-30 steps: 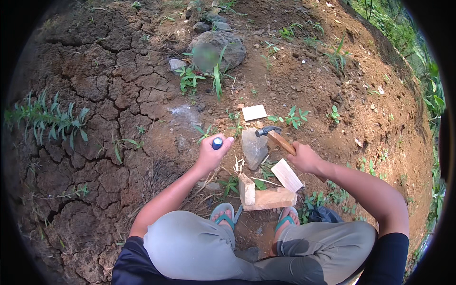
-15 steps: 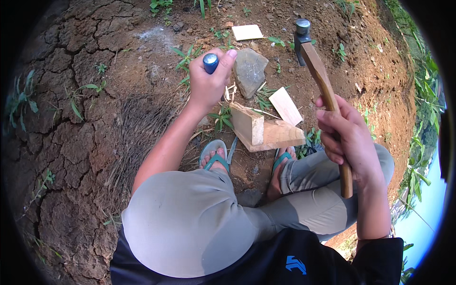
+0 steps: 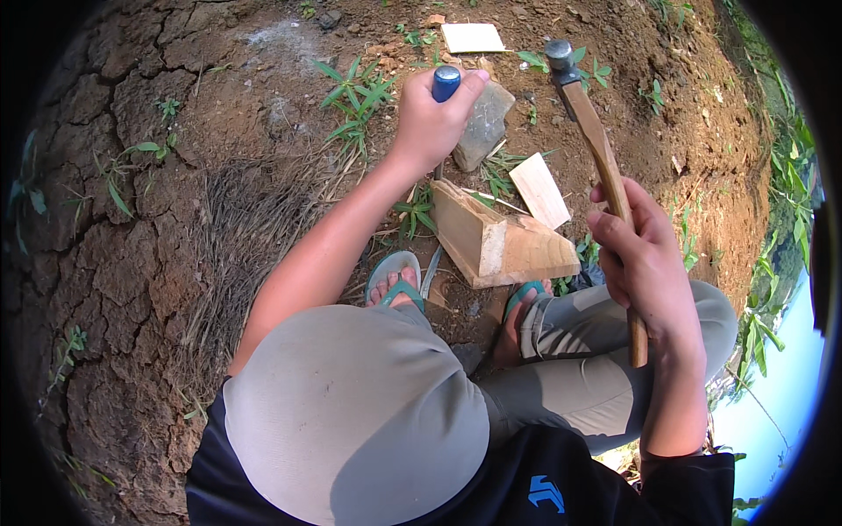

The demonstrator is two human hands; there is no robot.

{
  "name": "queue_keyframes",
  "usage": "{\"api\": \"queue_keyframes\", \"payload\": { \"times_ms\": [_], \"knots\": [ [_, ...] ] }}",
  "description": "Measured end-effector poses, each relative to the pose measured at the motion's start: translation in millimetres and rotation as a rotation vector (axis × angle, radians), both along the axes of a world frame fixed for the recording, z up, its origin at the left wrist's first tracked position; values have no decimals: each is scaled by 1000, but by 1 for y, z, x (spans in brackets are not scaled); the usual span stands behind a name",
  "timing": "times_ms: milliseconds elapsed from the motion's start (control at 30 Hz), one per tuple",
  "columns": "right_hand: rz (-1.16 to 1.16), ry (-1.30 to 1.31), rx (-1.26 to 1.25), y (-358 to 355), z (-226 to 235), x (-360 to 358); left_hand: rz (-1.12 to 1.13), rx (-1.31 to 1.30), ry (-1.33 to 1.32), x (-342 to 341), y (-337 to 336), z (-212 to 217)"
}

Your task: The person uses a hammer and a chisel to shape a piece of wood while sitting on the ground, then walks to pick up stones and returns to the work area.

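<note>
My left hand (image 3: pixel 428 123) is closed around the blue handle of a chisel (image 3: pixel 445 81), its metal cap pointing up. A short stretch of its dark shaft shows below the fist, at the far end of an upright wooden piece (image 3: pixel 467 230); whether the tip touches the wood is hidden. That piece stands on or against a wider wooden block (image 3: pixel 535 252) on the ground between my feet. In my right hand (image 3: pixel 645 254) I grip a hammer (image 3: pixel 605 158) by its curved wooden handle. The hammer's metal head is raised, apart from the chisel, to its right.
A grey stone (image 3: pixel 487 123) lies beyond the wood. Thin pale boards lie right of it (image 3: pixel 540 191) and farther off (image 3: pixel 474 38). My sandalled feet (image 3: pixel 396 280) flank the block. Dry grass (image 3: pixel 241 254), small weeds and cracked soil are at left; a planted slope rises at right.
My left hand has moved right with the chisel, and the upright wooden piece now leans and looks turned. The hammer head has come slightly closer to the chisel. The whole view has shifted somewhat.
</note>
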State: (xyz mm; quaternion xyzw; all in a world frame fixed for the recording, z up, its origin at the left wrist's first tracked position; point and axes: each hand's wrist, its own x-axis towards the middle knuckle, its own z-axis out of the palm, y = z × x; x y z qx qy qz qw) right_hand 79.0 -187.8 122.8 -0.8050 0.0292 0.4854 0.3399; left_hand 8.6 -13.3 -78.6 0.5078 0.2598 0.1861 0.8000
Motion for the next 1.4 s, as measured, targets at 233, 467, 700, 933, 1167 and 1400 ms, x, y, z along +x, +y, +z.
{"api": "queue_keyframes", "payload": {
  "times_ms": [233, 467, 700, 933, 1167, 1400],
  "knots": [
    [68, -80, 15, 3, -17, 5, -7, 88, -2, 9, -5, -26],
    [83, -68, -9, 3, -25, 12, -38, 134, 51, 9, -7, -32],
    [335, -205, -98, -5, -37, 14, -46, 26, 67, 14, -4, -32],
    [506, -161, -132, -27, -41, -27, 178, 56, 13, -10, 9, -26],
    [659, -399, -289, -56, -74, -32, 276, -96, -123, -30, 36, -10],
    [678, -367, -313, -62, -75, -36, 353, -29, -156, -46, 59, 13]
  ]
}}
